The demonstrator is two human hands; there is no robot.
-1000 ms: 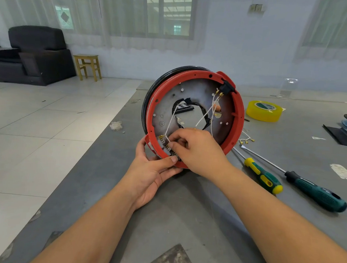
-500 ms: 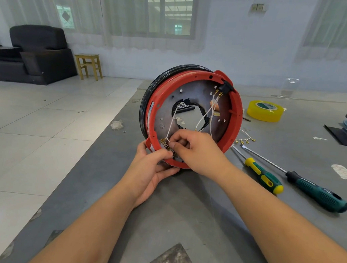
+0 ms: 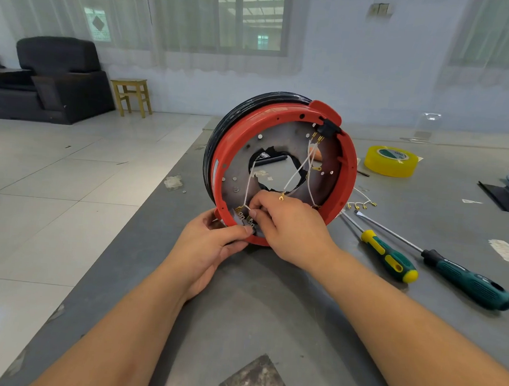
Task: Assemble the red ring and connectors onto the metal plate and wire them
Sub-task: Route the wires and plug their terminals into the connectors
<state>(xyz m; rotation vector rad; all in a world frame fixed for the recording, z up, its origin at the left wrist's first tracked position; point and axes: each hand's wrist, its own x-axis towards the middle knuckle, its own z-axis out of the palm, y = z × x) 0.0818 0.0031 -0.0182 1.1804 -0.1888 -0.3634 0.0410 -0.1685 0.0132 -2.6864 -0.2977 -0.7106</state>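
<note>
At the far left a black armchair (image 3: 58,78) and a small wooden stool (image 3: 132,95) stand on the tiled floor beyond the grey table (image 3: 266,331). On the table the left hand (image 3: 209,247) reaches up to the near, lower edge of the red ring (image 3: 351,170), fingers curled behind the rim and thumb pressed across the front, gripping it. The ring stands on edge, tilted slightly back, fitted round the metal plate (image 3: 239,170), which has a ragged hole in its middle. White wires (image 3: 296,170) with brass terminals run from a black connector (image 3: 328,128) at the ring's top down across the plate. The right hand (image 3: 290,226) rests against the plate's lower part, fingertips pinching a wire by the small connector block (image 3: 245,218) at the bottom rim. Right of the ring lie two green-handled screwdrivers (image 3: 394,260) (image 3: 468,284), spare terminal wires (image 3: 362,203), and farther off a yellow tape roll (image 3: 391,161).
</note>
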